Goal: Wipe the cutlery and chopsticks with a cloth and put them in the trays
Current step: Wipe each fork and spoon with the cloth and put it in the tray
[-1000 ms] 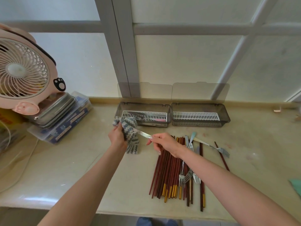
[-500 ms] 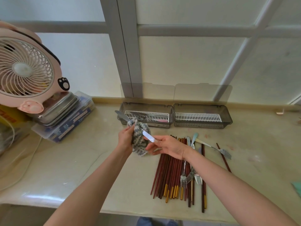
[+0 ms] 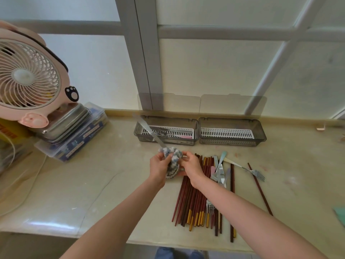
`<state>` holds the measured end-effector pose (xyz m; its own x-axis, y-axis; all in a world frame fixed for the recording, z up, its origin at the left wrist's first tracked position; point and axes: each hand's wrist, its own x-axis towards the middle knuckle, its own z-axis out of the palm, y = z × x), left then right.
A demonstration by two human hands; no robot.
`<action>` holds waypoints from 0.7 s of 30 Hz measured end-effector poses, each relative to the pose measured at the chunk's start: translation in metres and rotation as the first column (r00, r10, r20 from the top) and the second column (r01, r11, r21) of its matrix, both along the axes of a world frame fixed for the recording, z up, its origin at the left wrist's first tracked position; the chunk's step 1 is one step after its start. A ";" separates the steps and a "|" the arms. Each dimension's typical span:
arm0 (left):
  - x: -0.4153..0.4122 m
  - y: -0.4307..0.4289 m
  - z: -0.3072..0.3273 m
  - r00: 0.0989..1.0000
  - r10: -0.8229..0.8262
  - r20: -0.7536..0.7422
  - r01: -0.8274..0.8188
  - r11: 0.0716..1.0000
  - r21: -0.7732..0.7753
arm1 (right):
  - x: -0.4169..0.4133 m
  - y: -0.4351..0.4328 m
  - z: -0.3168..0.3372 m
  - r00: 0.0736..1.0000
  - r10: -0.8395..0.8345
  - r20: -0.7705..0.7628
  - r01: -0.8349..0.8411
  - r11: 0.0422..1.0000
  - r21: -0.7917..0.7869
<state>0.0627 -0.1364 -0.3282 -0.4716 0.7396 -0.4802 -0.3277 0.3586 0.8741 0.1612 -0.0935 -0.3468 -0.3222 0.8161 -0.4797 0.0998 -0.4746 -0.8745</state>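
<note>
My left hand [image 3: 159,165] grips a grey-and-white cloth [image 3: 172,161] bunched around a table knife [image 3: 149,130]. The blade sticks out up and to the left, over the front of the left tray. My right hand [image 3: 192,166] pinches the knife's handle end just right of the cloth. Two smoky plastic trays sit at the back: the left tray [image 3: 139,132] holds a few pieces of cutlery, the right tray [image 3: 261,136] shows only its white slotted insert. Several dark red chopsticks [image 3: 192,200] and several forks [image 3: 219,172] lie on the counter under my right forearm.
A pink desk fan [image 3: 28,79] rests on a steel tin and a plastic box [image 3: 74,141] at the left. One fork [image 3: 255,171] and one chopstick [image 3: 259,189] lie apart on the right. A frosted window runs along the back. The counter's front edge is close.
The knife has slid further through the cloth, so more blade now sticks out to the upper left. My right hand has closed in until it nearly touches the cloth.
</note>
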 end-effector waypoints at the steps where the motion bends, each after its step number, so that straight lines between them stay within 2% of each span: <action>1: -0.001 0.000 -0.005 0.999 -0.021 -0.024 0.020 0.999 -0.039 | -0.001 0.001 -0.001 0.998 0.018 0.066 -0.019 1.000 0.007; 3: -0.005 0.000 -0.011 0.998 -0.046 -0.051 0.041 0.994 -0.103 | -0.002 0.002 0.000 0.988 0.039 0.151 -0.037 0.999 -0.014; 6: -0.014 0.003 -0.016 0.989 -0.081 -0.125 0.059 0.984 -0.167 | 0.002 -0.002 0.003 0.979 0.049 0.198 -0.042 0.998 -0.043; 9: -0.024 0.007 -0.018 0.973 -0.090 -0.214 0.035 0.969 -0.246 | 0.005 -0.001 0.002 0.946 0.060 0.319 -0.097 0.990 0.103; 12: -0.029 0.006 -0.019 0.939 -0.151 -0.309 0.056 0.953 -0.296 | 0.000 0.020 0.011 0.964 0.040 0.264 -0.095 0.976 0.198; 16: -0.021 0.006 -0.015 0.862 -0.293 -0.413 0.176 0.938 -0.298 | -0.020 0.044 0.021 0.953 0.240 0.185 -0.267 0.954 0.139; 18: -0.020 0.009 -0.015 0.859 -0.335 -0.388 0.223 0.925 -0.306 | -0.030 0.056 0.022 0.947 0.246 0.205 -0.280 0.948 0.154; 21: -0.026 0.009 -0.013 0.896 -0.387 -0.218 0.321 0.903 -0.286 | -0.043 0.090 0.032 0.965 0.153 0.213 -0.203 0.951 0.234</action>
